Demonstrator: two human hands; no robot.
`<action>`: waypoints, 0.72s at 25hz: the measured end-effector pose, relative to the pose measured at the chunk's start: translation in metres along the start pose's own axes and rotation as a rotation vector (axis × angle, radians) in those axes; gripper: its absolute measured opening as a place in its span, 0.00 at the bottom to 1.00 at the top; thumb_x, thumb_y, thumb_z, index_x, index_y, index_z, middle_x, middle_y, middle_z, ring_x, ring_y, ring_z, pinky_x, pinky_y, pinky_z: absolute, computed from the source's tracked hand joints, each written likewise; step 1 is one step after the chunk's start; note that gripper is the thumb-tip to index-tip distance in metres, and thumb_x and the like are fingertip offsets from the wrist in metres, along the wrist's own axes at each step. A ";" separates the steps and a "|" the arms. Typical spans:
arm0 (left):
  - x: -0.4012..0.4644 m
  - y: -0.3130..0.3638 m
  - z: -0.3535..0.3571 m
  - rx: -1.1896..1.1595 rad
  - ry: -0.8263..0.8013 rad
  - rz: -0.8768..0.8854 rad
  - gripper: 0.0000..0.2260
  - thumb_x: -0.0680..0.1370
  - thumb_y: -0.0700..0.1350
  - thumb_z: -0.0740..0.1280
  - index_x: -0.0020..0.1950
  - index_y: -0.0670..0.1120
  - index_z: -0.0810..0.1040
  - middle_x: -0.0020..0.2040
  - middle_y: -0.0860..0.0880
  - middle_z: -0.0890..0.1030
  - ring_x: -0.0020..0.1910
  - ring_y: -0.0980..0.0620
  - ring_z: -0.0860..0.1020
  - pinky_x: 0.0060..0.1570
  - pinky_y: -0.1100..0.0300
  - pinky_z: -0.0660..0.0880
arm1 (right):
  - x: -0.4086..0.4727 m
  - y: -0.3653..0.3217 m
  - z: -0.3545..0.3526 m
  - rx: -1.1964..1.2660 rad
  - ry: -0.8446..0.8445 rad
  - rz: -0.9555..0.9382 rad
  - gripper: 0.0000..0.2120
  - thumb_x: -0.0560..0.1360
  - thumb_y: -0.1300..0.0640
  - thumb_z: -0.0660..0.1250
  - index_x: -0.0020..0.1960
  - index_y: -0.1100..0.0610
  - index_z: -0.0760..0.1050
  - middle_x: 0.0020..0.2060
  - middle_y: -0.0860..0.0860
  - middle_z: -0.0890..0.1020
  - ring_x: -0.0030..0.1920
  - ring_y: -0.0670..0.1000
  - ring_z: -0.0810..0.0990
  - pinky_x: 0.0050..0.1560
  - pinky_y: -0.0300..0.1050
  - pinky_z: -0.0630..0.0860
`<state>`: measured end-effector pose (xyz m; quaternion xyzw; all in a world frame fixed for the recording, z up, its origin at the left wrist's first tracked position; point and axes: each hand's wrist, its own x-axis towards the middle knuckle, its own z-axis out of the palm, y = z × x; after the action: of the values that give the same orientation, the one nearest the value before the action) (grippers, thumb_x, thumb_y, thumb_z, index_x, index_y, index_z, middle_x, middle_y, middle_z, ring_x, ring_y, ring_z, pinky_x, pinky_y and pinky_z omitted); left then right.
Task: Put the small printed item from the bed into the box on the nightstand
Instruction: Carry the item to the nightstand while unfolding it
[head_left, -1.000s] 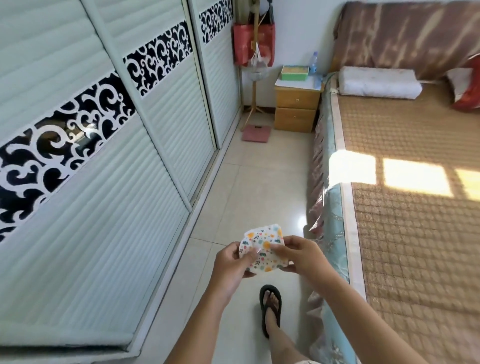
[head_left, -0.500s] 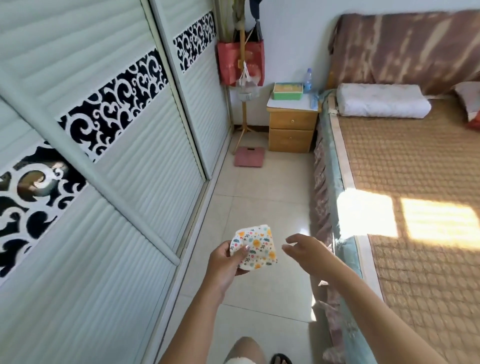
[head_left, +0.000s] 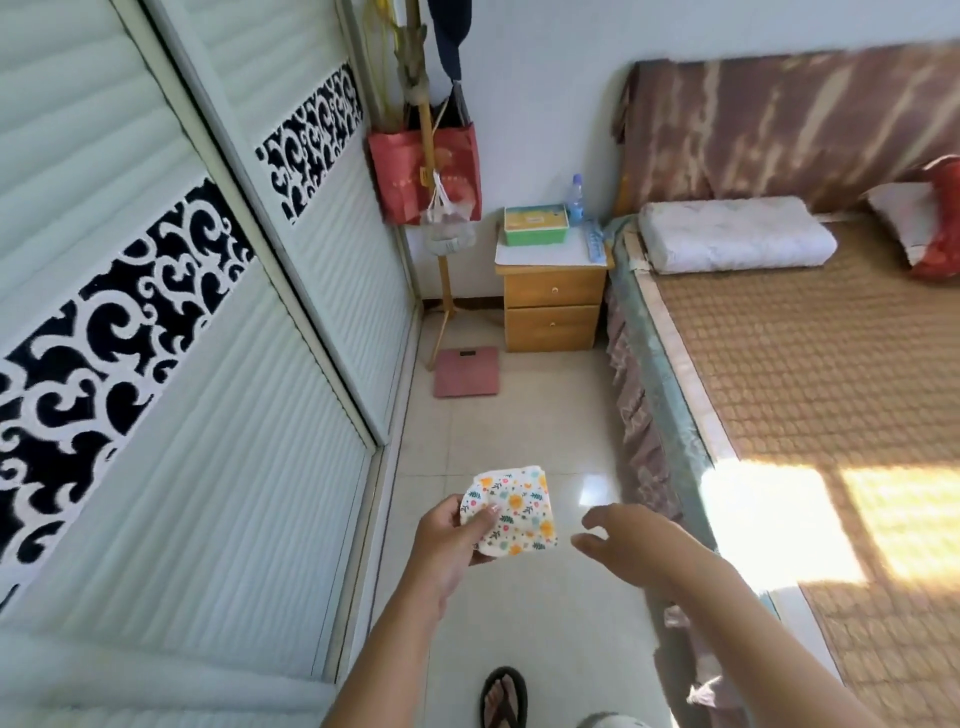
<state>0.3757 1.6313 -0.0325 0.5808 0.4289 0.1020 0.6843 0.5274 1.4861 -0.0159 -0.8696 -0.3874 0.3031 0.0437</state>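
My left hand (head_left: 451, 540) grips a small folded cloth (head_left: 522, 512), white with orange and green flower print, held over the tiled floor in front of me. My right hand (head_left: 623, 540) hovers just right of the cloth, fingers apart and touching nothing. Far ahead stands a wooden nightstand (head_left: 550, 306) with two drawers. On its white top sits a green box (head_left: 535, 224) with a yellow top face. The bed (head_left: 810, 364), covered by a woven mat, runs along the right.
White sliding wardrobe doors (head_left: 208, 364) line the left. A pink scale (head_left: 466, 372) lies on the floor before a coat stand (head_left: 441, 249) hung with a red bag (head_left: 423, 171). A water bottle (head_left: 574, 200) stands behind the box. A white pillow (head_left: 732, 234) lies on the bed.
Both hands held the cloth a second ago; my right hand let go and moved off to the right. The view has come closer to the nightstand.
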 end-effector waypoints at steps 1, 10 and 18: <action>0.023 0.014 -0.004 0.011 -0.013 0.001 0.03 0.74 0.46 0.69 0.47 0.49 0.79 0.47 0.49 0.85 0.45 0.53 0.83 0.35 0.65 0.80 | 0.019 -0.003 -0.012 -0.003 0.018 0.021 0.22 0.78 0.43 0.56 0.67 0.52 0.69 0.66 0.50 0.75 0.65 0.52 0.73 0.62 0.47 0.71; 0.221 0.104 0.017 0.027 -0.058 -0.052 0.01 0.74 0.44 0.69 0.44 0.50 0.80 0.43 0.52 0.85 0.40 0.57 0.84 0.31 0.68 0.78 | 0.196 0.014 -0.111 0.041 0.002 0.099 0.22 0.78 0.43 0.56 0.68 0.51 0.68 0.66 0.50 0.75 0.65 0.52 0.73 0.61 0.48 0.72; 0.408 0.206 0.082 0.049 -0.022 -0.065 0.01 0.74 0.44 0.69 0.44 0.51 0.80 0.40 0.55 0.85 0.38 0.59 0.84 0.30 0.68 0.77 | 0.375 0.067 -0.241 0.029 -0.019 0.079 0.23 0.78 0.43 0.55 0.70 0.52 0.66 0.67 0.52 0.74 0.65 0.53 0.73 0.61 0.49 0.72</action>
<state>0.7565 1.8965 -0.0452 0.5843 0.4423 0.0628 0.6775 0.8992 1.7409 -0.0260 -0.8805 -0.3489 0.3184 0.0406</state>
